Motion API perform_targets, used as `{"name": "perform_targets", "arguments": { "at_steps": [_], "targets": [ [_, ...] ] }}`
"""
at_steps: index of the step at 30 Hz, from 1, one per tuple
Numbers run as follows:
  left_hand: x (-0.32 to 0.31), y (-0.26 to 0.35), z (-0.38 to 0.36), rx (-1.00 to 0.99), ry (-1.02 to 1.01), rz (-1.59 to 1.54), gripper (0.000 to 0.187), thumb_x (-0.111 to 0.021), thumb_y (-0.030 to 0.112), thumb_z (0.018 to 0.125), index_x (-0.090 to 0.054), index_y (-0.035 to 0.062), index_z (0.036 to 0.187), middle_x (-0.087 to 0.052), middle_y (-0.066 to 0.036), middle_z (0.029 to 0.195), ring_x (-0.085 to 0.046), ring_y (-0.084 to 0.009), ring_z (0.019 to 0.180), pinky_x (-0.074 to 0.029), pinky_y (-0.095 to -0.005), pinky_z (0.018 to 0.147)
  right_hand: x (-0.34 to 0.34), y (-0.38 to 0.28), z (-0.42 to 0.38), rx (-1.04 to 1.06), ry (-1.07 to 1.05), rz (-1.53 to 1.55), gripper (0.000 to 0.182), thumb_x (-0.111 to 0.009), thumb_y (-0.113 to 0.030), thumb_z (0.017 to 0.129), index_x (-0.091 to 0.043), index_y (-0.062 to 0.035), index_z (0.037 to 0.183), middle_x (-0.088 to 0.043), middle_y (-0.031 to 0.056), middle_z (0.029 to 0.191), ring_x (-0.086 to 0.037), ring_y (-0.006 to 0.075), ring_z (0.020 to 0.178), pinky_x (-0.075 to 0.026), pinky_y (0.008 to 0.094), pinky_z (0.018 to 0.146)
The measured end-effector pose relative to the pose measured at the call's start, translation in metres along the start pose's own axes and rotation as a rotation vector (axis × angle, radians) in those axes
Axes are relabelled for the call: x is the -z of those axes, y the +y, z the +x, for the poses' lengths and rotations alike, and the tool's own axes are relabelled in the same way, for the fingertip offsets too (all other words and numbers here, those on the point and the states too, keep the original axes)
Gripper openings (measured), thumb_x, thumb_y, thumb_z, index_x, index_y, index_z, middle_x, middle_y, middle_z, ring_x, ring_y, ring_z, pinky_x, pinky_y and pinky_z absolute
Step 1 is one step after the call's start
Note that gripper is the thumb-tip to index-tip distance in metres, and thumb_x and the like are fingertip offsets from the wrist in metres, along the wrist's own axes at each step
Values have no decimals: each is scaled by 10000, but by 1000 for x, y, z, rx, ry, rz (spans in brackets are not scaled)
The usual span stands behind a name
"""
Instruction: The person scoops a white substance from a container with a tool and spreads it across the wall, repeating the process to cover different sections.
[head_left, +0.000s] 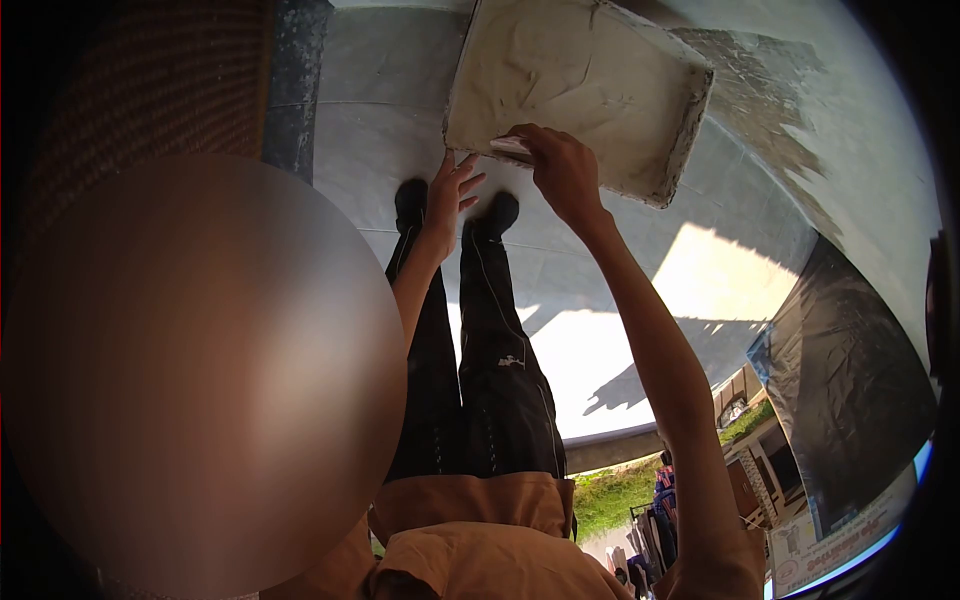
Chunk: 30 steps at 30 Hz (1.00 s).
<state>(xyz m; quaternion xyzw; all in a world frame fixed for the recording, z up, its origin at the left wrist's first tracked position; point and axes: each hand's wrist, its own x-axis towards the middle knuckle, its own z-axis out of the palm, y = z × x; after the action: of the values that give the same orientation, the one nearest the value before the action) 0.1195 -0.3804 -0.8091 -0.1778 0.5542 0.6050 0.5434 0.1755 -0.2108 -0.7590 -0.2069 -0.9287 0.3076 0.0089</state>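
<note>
In front of my feet is a shallow rectangular tray (pixel 684 150) with a rough, crusted rim, coated inside with a smeared beige paste (pixel 570 75). My right hand (pixel 565 172) is over its near edge, closed around a small pale flat piece (pixel 510 146) that looks like a scraper; the fingers hide part of it. Just below the tray's near left corner is my left hand (pixel 455 190), its fingers stretched apart and one fingertip right at the rim. It holds nothing.
Grey floor (pixel 380 115) surrounds the tray, with a sunlit patch (pixel 725 265) to the right. A wall with patchy plaster (pixel 770 80) rises at the right, near a dark plastic sheet (pixel 850 370). A large blurred round shape (pixel 210 380) covers the left. Clothes (pixel 655 530) hang at the lower right.
</note>
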Motion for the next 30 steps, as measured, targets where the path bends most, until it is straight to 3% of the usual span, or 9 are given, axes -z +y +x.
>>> {"name": "perform_targets", "arguments": {
  "at_steps": [12,15,17,18,20,22,23,27,30],
  "targets": [
    [1,0,1,23,-52,-24,768,-466,338,947,-106,188,1609,-388,-55,1560,-473,-222,1347,-325,-399,1033,22,10,30,24,-178,156,240,-616,-55,873,-701,-130,1085,-740,97,956,-709,309,844,-543,391,705],
    [2,-3,5,51,-40,25,765,-457,352,947,-112,181,1608,-378,-44,1573,-471,-227,1346,-325,-386,1032,39,16,35,-47,-80,312,218,-633,-76,892,-700,-109,1098,-739,124,926,-722,252,810,-543,377,710],
    [1,-1,8,38,-26,84,764,-457,381,949,-128,174,1606,-381,-40,1574,-473,-231,1343,-328,-381,1029,48,21,30,-402,-146,570,272,-629,-123,967,-625,-34,1224,-710,82,974,-680,144,797,-544,302,706],
    [0,-1,10,79,85,170,730,-463,407,960,-194,150,1589,-421,-76,1548,-490,-247,1331,-359,-391,1023,55,22,27,-388,-130,567,272,-629,-123,967,-625,-34,1224,-710,82,974,-680,144,797,-544,302,706],
    [5,-2,18,94,191,262,705,-469,432,972,-261,125,1571,-460,-111,1521,-507,-264,1319,-390,-402,1016,72,17,18,-566,-35,1069,310,-632,-134,960,-601,9,1234,-712,116,970,-668,136,776,-557,302,672],
    [10,12,22,-223,290,577,590,-428,377,1016,-376,56,1508,-475,-169,1493,-486,-328,1343,-391,-401,1070,87,3,19,-559,21,1092,345,-595,-145,991,-540,25,1287,-692,105,1004,-686,158,797,-590,301,685],
    [1,27,13,-287,290,522,529,-394,306,1039,-399,18,1482,-484,-212,1466,-461,-374,1354,-345,-392,1131,99,-3,19,-582,61,1188,334,-582,-136,996,-534,15,1290,-686,107,1014,-693,169,808,-605,318,702],
    [-22,89,2,-646,299,724,525,-367,328,1058,-399,25,1484,-463,-213,1480,-430,-368,1379,-337,-416,1141,154,-34,21,-520,205,1426,323,-524,-106,1016,-486,1,1318,-663,121,1069,-709,207,860,-624,353,754],
    [-46,147,-21,-838,190,725,516,-333,350,1069,-409,56,1486,-449,-218,1487,-389,-402,1397,-325,-460,1146,196,-53,22,-419,294,1522,326,-499,-101,1025,-466,0,1333,-653,128,1103,-709,227,903,-617,362,808]
  ]
}}
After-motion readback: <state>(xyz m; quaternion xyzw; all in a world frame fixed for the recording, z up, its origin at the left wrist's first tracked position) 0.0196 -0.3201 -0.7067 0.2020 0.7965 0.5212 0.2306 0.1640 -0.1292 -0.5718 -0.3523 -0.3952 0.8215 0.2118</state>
